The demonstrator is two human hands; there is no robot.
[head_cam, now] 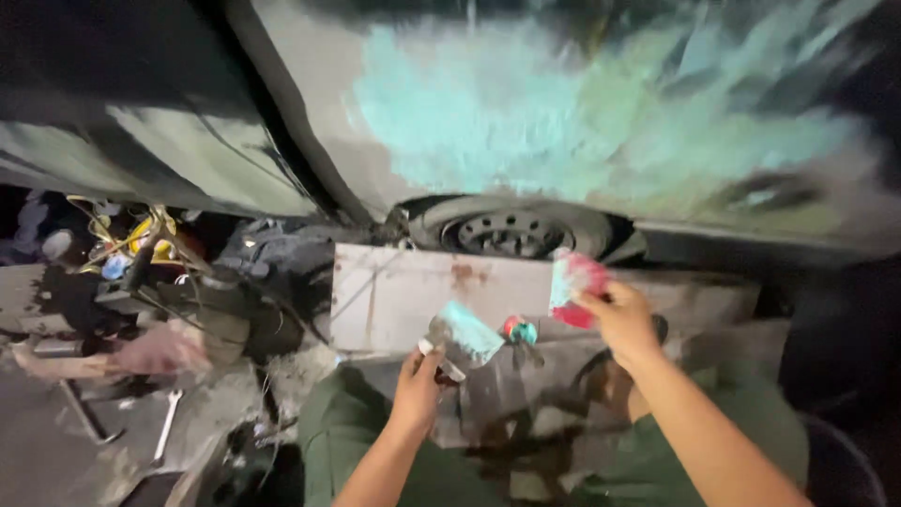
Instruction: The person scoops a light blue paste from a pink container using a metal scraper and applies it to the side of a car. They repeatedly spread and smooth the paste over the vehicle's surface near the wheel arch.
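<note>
Right now the person is crouching by a car body (582,122) patched with pale green filler, the left hand (418,380) gripping a putty knife (462,336) loaded with filler, the right hand (619,319) pinching a pink-smeared scraper (574,286) over a metal sheet (394,296). I reckon the filler could be sliding off the tilted blade, or hardening unevenly.

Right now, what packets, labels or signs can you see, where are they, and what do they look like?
Small packet: held up in the right hand, in front of the car body; soft, crumpled, red and pink with a pale blue edge.
Small tube or cap: between the two hands, against the metal sheet; red and teal, too blurred to tell more.
No signs or screens in view.
</note>
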